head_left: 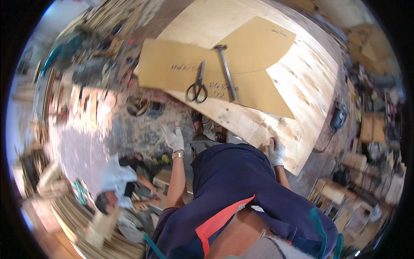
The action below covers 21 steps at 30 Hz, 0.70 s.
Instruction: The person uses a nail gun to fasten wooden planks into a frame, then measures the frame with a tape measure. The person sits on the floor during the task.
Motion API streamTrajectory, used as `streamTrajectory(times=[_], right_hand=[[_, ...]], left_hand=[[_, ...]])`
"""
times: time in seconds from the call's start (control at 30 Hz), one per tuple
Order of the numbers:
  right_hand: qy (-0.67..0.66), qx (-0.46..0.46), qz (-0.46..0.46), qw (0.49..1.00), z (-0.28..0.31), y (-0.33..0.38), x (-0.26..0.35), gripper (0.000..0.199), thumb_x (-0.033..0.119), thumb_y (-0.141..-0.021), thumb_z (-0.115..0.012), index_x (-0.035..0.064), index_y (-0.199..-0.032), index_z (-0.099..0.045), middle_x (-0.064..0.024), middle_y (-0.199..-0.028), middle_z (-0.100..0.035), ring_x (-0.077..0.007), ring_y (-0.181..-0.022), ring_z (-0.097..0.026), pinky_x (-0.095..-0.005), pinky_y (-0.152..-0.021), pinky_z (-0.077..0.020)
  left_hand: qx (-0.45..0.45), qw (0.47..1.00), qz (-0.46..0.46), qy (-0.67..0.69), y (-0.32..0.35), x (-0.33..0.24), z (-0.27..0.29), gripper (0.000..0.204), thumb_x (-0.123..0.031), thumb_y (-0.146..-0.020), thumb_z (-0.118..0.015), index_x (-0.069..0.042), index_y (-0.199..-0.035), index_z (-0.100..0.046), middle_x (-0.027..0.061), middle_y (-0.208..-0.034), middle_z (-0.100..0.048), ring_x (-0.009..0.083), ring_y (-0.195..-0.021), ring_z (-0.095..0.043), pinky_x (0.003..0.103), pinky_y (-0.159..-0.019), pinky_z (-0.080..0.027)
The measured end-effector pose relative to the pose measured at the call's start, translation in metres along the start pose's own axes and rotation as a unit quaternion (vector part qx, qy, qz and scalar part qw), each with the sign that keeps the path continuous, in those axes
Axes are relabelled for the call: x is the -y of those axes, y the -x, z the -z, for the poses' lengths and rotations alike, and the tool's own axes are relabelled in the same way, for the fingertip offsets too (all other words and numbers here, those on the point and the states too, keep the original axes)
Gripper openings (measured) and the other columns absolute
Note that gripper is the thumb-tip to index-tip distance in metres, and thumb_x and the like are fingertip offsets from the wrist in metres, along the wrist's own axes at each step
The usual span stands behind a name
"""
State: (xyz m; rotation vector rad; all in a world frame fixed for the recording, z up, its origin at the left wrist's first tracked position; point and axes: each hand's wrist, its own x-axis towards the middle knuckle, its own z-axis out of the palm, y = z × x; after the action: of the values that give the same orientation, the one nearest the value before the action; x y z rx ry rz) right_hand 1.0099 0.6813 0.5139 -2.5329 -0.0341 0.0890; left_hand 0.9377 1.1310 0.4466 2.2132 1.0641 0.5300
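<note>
My left hand (pixel 174 138), in a white glove with bare fingertips, hangs in the air left of my body, fingers apart and holding nothing. My right hand (pixel 277 152), gloved the same way, lies at the near edge of a large pale plywood sheet (pixel 302 99) with its fingers stretched out. On the plywood rest flat brown cardboard pieces (pixel 258 47) with handwriting on them. Black-handled scissors (pixel 197 88) and a slim-handled hammer (pixel 226 71) lie on top of the cardboard.
At lower left a co-worker (pixel 116 179) in a light shirt bends low beside stacked wood strips (pixel 75 220). A blue power tool (pixel 339 117) with a cord is right of the plywood. Boxes and wood pieces (pixel 336 194) crowd the right; a bucket (pixel 137 105) stands on the dusty floor.
</note>
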Motion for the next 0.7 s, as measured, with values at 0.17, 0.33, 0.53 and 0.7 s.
streamTrajectory(times=[0.17,0.33,0.53,0.7], right_hand=[[-0.248,0.085,-0.206,0.943,-0.059,-0.032,0.040,0.031,0.027,-0.099,-0.058,0.0013,-0.083,-0.063,-0.0104,-0.065,-0.064,-0.0197,-0.060,-0.065,-0.0364,-0.058,-0.0507],[-0.249,0.079,-0.288,0.921,-0.084,-0.049,0.066,0.035,0.031,-0.101,-0.057,0.0005,-0.089,-0.069,-0.0077,-0.060,-0.064,-0.0167,-0.050,-0.064,-0.0313,-0.048,-0.0503],[-0.377,-0.053,-0.396,0.836,-0.089,-0.045,0.055,0.038,0.033,-0.103,-0.056,0.0030,-0.082,-0.066,-0.0079,-0.060,-0.064,-0.0167,-0.044,-0.060,-0.0302,-0.040,-0.0470],[-0.355,-0.113,-0.412,0.832,-0.095,-0.055,0.075,0.035,0.030,-0.102,-0.054,0.0043,-0.082,-0.066,-0.0050,-0.061,-0.061,-0.0131,-0.046,-0.057,-0.0290,-0.043,-0.0462]], left_hand=[[0.113,0.971,-0.207,-0.050,-0.080,-0.094,-0.062,0.082,-0.048,-0.093,-0.064,-0.001,-0.154,-0.035,0.0257,-0.156,-0.037,0.0435,-0.146,-0.031,0.053,-0.118,-0.028],[0.179,0.905,-0.364,-0.131,-0.131,-0.127,-0.114,0.089,-0.052,-0.089,-0.068,-0.005,-0.156,-0.034,0.0251,-0.159,-0.033,0.0462,-0.148,-0.026,0.058,-0.119,-0.024],[0.258,0.844,-0.453,-0.129,-0.156,-0.109,-0.146,0.085,-0.057,-0.089,-0.063,-0.006,-0.152,-0.042,0.0256,-0.160,-0.032,0.0460,-0.149,-0.026,0.059,-0.120,-0.018],[0.280,0.845,-0.441,-0.117,-0.160,-0.113,-0.130,0.084,-0.048,-0.085,-0.068,-0.002,-0.150,-0.043,0.0283,-0.158,-0.034,0.0470,-0.146,-0.029,0.059,-0.118,-0.021]])
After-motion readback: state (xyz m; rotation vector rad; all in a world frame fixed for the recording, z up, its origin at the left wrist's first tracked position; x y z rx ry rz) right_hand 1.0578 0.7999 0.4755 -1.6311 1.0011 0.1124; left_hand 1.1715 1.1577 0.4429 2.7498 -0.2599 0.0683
